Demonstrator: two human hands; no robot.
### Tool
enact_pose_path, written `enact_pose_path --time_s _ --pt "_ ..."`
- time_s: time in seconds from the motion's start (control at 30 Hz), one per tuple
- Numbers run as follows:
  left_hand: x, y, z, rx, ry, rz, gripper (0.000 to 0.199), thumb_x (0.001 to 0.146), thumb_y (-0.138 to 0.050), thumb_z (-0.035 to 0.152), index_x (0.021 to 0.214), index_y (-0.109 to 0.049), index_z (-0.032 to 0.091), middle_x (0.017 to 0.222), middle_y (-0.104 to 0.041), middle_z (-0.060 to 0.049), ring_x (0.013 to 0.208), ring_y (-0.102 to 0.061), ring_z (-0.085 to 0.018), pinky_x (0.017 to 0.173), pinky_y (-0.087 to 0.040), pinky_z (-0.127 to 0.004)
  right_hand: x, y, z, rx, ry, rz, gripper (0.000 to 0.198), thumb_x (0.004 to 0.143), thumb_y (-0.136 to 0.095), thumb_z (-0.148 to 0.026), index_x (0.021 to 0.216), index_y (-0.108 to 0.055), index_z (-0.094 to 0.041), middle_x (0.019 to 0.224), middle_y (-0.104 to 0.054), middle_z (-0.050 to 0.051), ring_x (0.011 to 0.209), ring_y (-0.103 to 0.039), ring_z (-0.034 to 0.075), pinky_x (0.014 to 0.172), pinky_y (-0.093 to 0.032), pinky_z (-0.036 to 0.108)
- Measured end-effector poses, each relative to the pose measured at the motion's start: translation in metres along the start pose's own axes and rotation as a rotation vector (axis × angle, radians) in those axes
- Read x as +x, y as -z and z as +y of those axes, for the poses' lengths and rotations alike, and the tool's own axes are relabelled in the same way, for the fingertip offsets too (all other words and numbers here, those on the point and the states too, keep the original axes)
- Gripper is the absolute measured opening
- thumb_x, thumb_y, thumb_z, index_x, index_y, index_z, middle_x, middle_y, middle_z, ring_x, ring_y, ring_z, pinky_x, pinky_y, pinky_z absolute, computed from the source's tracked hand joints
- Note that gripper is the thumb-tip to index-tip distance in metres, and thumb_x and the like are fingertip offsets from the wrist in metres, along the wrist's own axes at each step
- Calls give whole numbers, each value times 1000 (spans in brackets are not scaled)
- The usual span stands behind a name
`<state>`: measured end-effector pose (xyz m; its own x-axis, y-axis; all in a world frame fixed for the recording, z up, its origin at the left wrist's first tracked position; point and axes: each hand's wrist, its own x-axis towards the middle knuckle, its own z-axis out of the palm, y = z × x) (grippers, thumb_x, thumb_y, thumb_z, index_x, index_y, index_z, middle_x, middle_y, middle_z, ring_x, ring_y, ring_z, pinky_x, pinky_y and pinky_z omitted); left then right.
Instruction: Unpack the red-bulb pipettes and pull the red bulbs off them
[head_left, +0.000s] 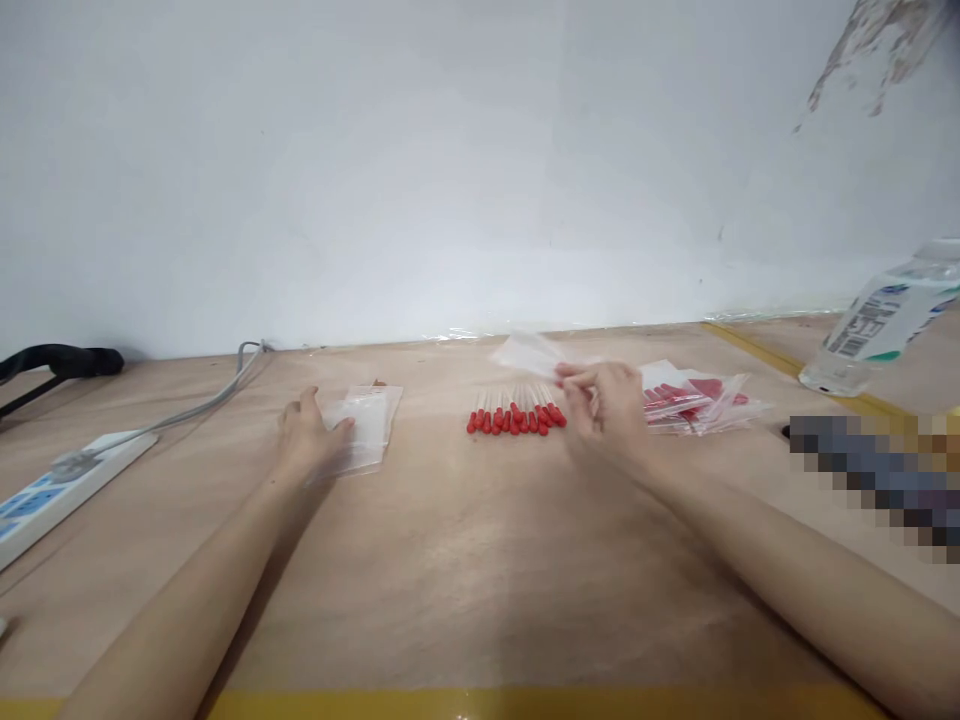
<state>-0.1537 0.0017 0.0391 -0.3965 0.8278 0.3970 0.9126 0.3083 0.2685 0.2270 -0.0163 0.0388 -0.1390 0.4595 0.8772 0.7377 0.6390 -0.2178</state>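
At the left, my left hand point(307, 435) rests by a small stack of clear plastic bags point(369, 430), its fingers apart and the thumb touching the bags' near side. My right hand point(611, 405) is closed, pinching a clear plastic bag point(529, 352) by its edge; the bag is blurred and held above the table. Below that bag lies a row of pale sticks with red tips point(516, 415), like large matches, tips toward me. Just right of my right hand is a pile of clear bags holding red-tipped sticks point(697, 395).
A white power strip point(82, 480) with a grey cable point(195, 405) lies at the left, below a black curved object point(64, 362). To the right stands a tilted-looking plastic bottle point(877, 325). A pixelated dark item point(877, 480) lies in front of it. The wall point(450, 170) bounds the table behind.
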Motion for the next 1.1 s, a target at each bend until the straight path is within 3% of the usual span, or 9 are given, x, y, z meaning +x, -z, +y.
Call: enact_pose_path --time_s 0.13,0.33,0.43,0.5,0.6,0.73,0.9,0.97,1.1 --pt "-14 -6 6 158 -123 4 51 80 -40 44 126 -42 20 123 -46 -14 116 -37 -35 91 -34 -46 -20 -6 -43 168 163 -269 8 83 -43 -17 77 -47 -20 92 -65 4 88 -57 16 88 -30 39" --pt "-12 -23 3 96 -325 -368 53 85 -27 49 130 -37 23 138 -33 -9 128 -26 -29 100 -24 -45 -43 -20 -55 290 301 -426 9 83 -42 -15 79 -49 -19 95 -65 5 87 -55 16 85 -33 41" --pt "-4 -29 -6 42 -342 -420 53 84 -27 51 128 -41 25 138 -34 -8 129 -25 -27 102 -21 -46 -47 -24 -52 345 303 -513 9 84 -44 -18 81 -52 -19 97 -64 5 95 -54 17 86 -35 40" --pt "0 -28 -9 -13 -340 -364 51 84 -27 50 124 -45 25 135 -38 -8 127 -29 -27 102 -22 -45 -46 -23 -50 440 300 -580 8 83 -48 -22 85 -55 -19 100 -62 6 102 -51 17 88 -37 36" --pt "-1 -20 -4 -78 -365 -101 44 86 -28 45 109 -58 22 126 -48 -8 123 -36 -26 102 -22 -45 -41 -18 -47 557 221 -601 14 81 -52 -27 93 -57 -20 103 -61 6 102 -52 15 87 -40 32" --pt "-24 -3 28 -297 -506 124 33 83 -39 39 90 -64 18 104 -58 -8 107 -50 -22 97 -33 -36 -35 -14 -32 409 -77 -467 12 82 -47 -24 84 -59 -20 86 -63 4 83 -57 15 76 -44 32" --pt "-84 9 92 -523 -823 -240 24 83 -46 33 95 -62 21 106 -57 -4 99 -53 -18 90 -40 -31 -42 -22 -5 248 -362 -535 13 76 -49 -24 69 -58 -18 68 -61 2 63 -55 14 56 -42 26" --pt "-104 6 113 -576 -956 -382 25 84 -45 29 103 -59 21 112 -54 -5 103 -52 -17 91 -40 -31 -47 -26 -1 267 -382 -582 14 73 -51 -24 66 -60 -18 64 -61 1 59 -54 13 53 -41 25" --pt "-118 -8 133 -626 -1016 -439 32 84 -46 26 115 -50 21 118 -50 -7 106 -50 -18 93 -40 -33 -51 -27 -3 383 -325 -630 14 72 -52 -18 73 -66 -20 69 -65 0 63 -57 13 59 -43 26"
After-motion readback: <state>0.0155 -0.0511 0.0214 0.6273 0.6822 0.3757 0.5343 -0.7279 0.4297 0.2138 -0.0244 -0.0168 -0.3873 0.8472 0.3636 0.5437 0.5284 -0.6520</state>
